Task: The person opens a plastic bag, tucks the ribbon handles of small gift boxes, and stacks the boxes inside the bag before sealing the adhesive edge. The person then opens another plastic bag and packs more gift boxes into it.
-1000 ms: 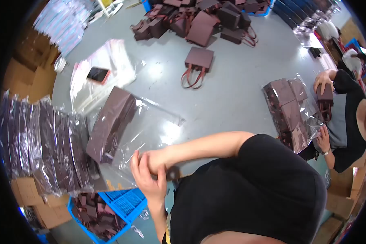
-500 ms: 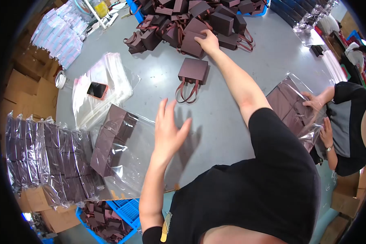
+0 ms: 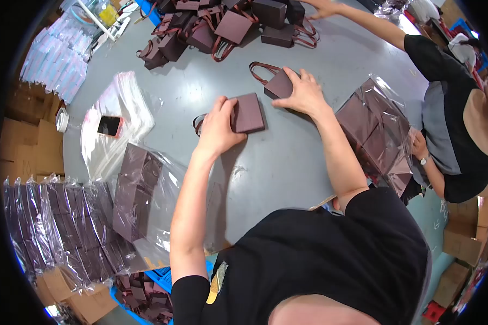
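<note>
My left hand [image 3: 219, 127] is closed on a dark brown gift box [image 3: 249, 112], which lies on the table with its ribbon handle looping out to the left. To its upper right, my right hand [image 3: 306, 95] grips a second brown gift box [image 3: 279, 85]; this one's ribbon handle points away to the upper left. A small gap separates the two boxes. Beyond them, a heap of similar ribbon-handled boxes [image 3: 233, 28] spreads over the far side of the table. Left of my left forearm, a clear plastic bag [image 3: 171, 187] holds several brown boxes [image 3: 133, 189].
A phone [image 3: 109, 126] rests on a stack of clear bags [image 3: 127, 100]. Wrapped brown packs [image 3: 65, 216] stand at the left edge. On the right, a co-worker's hand [image 3: 417, 145] touches bagged boxes [image 3: 377, 122]; their other hand [image 3: 324, 8] reaches toward the heap. A blue crate [image 3: 162, 276] sits below.
My right hand has come back from the heap with a box. My left hand has closed on the box on the table, whose handle now points left. The co-worker's arm has stretched toward the heap.
</note>
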Demonstrator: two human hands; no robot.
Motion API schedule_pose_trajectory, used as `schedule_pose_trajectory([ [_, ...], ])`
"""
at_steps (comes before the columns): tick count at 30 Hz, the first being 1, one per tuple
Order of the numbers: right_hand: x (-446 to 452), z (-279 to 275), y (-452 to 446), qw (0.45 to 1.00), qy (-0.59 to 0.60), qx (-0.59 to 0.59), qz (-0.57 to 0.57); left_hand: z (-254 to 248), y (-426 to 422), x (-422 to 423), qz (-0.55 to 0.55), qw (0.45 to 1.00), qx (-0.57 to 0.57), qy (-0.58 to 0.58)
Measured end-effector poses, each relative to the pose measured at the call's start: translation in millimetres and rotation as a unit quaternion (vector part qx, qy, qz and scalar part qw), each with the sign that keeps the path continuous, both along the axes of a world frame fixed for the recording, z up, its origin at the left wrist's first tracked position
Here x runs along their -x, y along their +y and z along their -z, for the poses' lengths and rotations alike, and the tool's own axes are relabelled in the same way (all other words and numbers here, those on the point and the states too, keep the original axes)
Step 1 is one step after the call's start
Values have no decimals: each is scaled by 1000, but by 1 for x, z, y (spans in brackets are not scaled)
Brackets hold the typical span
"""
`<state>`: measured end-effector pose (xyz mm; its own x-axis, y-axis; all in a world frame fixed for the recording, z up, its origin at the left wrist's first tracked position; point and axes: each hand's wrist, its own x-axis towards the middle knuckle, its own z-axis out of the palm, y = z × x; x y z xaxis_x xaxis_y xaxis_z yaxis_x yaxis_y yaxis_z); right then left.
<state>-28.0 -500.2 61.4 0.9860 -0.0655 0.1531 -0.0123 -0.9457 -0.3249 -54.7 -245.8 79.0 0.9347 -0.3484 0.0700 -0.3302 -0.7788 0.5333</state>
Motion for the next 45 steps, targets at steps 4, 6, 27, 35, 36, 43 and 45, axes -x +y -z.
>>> schedule_pose_trajectory([
  [4, 11, -17, 0, 996, 64, -36, -41, -15, 6, 59, 27, 993, -104, -52],
  [6, 9, -26, -1, 988, -51, -109, -97, -32, 10, 85, 11, 990, -84, -113],
  [27, 72, -8, 52, 886, -34, -193, -420, -28, 126, 291, -323, 910, -222, -136],
  [35, 114, -142, 66, 872, 85, -90, -474, -9, 155, 281, -314, 874, -309, -203],
  [36, 120, -161, 71, 852, 133, -37, -504, -14, 154, 278, -308, 867, -301, -252],
  [43, 168, -142, 179, 785, 162, 104, -589, -33, 151, 274, -337, 863, -174, -333],
  [45, 179, -115, 207, 826, 89, 20, -557, -34, 148, 276, -349, 858, -159, -341],
])
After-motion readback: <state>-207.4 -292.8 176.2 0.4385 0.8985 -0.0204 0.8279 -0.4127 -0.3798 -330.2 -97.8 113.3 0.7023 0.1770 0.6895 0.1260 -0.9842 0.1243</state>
